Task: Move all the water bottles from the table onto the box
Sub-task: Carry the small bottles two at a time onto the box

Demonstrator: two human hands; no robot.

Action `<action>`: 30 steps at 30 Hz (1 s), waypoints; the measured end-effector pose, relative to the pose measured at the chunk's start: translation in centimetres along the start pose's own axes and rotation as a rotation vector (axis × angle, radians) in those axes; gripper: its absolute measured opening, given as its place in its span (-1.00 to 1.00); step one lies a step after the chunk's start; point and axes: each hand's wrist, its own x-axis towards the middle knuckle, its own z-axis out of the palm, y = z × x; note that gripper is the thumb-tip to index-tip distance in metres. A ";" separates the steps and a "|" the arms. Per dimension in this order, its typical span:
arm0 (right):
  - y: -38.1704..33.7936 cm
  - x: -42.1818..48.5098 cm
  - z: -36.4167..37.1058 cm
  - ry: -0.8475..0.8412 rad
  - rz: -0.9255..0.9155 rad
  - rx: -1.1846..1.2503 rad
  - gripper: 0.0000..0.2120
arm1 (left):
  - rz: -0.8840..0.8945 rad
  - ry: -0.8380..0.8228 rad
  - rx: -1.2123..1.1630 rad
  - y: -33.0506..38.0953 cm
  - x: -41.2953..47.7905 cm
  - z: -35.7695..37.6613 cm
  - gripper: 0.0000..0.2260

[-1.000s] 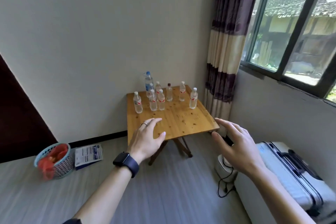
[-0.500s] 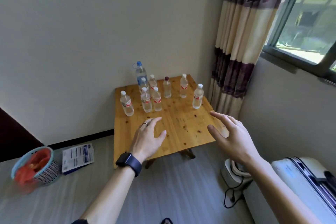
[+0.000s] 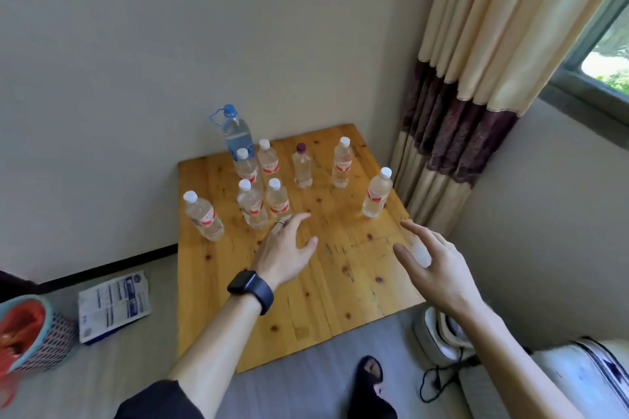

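Left hand [image 3: 289, 252], spread and empty like the right hand [image 3: 439, 269], hovers near the tight bottle cluster [image 3: 252, 206] at eleven o'clock, where a clumsy reach could topple neighbours.

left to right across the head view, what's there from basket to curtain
blue mesh basket holding red stuff, printed paper packet on the floor, leftmost white-capped clear plastic bottle, tall blue-capped bottle, purple-capped bottle, rightmost white-capped bottle, striped curtain

One head-worn wide-angle view looks forward and steeply down, close over the worktop [image 3: 343, 286] beneath the left hand [image 3: 286, 255] and right hand [image 3: 439, 272].
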 end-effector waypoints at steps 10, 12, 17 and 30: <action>6.6 19.8 4.7 -0.129 0.131 -0.003 -0.25 | -0.155 -0.039 0.040 -0.4 17.5 2.5 -0.53; 7.9 23.3 5.8 -0.100 0.162 0.024 -0.13 | -0.202 -0.042 0.031 -0.6 21.0 2.9 -0.54; 10.4 29.3 8.7 -0.147 0.279 0.095 0.05 | -0.355 -0.016 -0.002 -2.5 28.5 4.5 -0.35; 14.2 30.3 10.7 -0.285 0.191 0.179 -0.51 | -0.472 0.066 -0.010 -7.8 38.2 8.0 -0.51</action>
